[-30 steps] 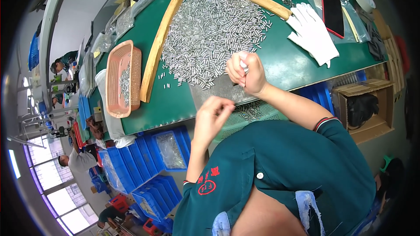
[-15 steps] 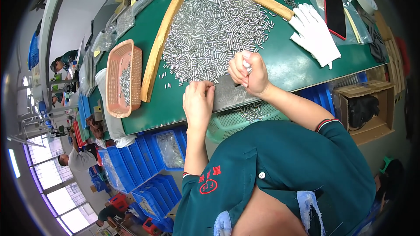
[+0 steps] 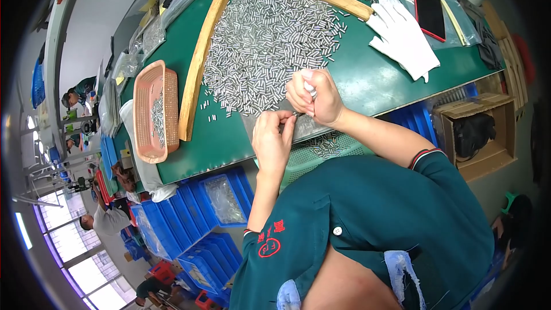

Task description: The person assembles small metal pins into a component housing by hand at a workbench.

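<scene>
A wide heap of small metal pins (image 3: 270,46) covers the middle of the green table (image 3: 367,95). At its near edge my left hand (image 3: 272,138) has thumb and forefinger pinched on one small metal pin (image 3: 295,114), partly hidden by the fingertips. Close on its right, my right hand (image 3: 317,95) is closed in a fist around a tool with a whitish handle (image 3: 310,88). The tool's dark tip points toward the pinched pin; I cannot tell whether they touch. Both hands are over a grey metal plate (image 3: 313,128) at the table's front edge.
Wooden strips (image 3: 202,63) border the heap left and behind. A pink basket (image 3: 141,109) with pins stands left; a green basket (image 3: 307,158) with more sits below the front edge. White gloves (image 3: 405,40) and a phone (image 3: 429,8) lie right. Blue bins (image 3: 189,201) stand below left.
My left hand has come rightward from the heap's edge to the tool and now shows a pin in its fingertips. My right hand keeps its grip. The whole view has shifted slightly.
</scene>
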`<state>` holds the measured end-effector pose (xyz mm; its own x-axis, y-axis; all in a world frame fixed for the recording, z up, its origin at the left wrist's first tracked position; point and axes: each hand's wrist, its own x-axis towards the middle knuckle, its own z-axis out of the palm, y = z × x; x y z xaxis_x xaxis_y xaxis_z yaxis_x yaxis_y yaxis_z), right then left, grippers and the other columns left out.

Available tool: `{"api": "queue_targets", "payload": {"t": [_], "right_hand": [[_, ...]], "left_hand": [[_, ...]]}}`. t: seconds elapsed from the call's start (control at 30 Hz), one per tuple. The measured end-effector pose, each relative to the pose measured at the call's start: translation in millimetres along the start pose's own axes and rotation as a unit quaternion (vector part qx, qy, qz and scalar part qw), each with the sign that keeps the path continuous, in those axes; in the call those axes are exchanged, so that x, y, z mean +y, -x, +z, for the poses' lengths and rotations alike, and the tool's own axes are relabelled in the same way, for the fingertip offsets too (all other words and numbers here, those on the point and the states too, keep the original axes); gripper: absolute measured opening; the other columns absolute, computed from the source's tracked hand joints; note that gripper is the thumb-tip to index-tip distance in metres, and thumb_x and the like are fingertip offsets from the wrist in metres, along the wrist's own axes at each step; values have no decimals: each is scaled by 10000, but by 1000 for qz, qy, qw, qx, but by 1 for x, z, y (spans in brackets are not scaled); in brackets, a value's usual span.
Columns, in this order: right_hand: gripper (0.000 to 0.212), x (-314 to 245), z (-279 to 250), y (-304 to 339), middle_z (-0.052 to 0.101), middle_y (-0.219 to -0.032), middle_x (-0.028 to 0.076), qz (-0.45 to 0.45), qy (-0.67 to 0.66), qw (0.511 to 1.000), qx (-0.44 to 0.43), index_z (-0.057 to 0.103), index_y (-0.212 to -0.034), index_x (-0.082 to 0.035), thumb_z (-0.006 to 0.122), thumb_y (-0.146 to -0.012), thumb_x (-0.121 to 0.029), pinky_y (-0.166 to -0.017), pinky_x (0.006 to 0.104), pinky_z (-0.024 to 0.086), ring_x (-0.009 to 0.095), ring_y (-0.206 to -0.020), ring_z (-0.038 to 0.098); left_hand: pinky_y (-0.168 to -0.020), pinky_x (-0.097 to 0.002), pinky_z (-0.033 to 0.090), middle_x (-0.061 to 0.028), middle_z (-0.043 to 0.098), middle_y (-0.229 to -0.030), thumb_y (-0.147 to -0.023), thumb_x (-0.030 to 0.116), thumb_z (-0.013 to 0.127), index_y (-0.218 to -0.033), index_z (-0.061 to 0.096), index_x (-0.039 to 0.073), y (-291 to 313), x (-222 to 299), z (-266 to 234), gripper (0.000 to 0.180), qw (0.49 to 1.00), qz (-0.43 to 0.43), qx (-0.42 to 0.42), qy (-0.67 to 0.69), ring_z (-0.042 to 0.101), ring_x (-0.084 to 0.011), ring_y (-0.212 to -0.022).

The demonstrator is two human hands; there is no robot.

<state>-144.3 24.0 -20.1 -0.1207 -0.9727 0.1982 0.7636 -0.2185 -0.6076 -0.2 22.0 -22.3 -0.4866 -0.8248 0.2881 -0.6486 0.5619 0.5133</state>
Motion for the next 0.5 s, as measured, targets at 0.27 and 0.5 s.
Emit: {"api": "queue_targets", "payload": {"t": [0.27, 0.5], "right_hand": [[406, 7, 0, 3, 347, -434, 13, -59, 104, 991, -66, 339, -505, -71, 355, -871, -245, -360, 228, 213, 70, -349, 263], [402, 2, 2, 1, 331, -425, 14, -2, 21, 1000, -2, 328, -505, -76, 349, -868, -248, -360, 235, 214, 76, -345, 255]], "left_hand": [[-586, -307, 420, -52, 527, -717, -734, 86, 676, -774, 592, 50, 2, -1, -1, 100, 999, -30, -12, 9, 509, -184, -619], [-557, -289, 420, -62, 523, -715, -734, 64, 678, -775, 594, 29, -2, 1, -4, 100, 1000, 9, -10, -7, 501, -171, -581]]}}
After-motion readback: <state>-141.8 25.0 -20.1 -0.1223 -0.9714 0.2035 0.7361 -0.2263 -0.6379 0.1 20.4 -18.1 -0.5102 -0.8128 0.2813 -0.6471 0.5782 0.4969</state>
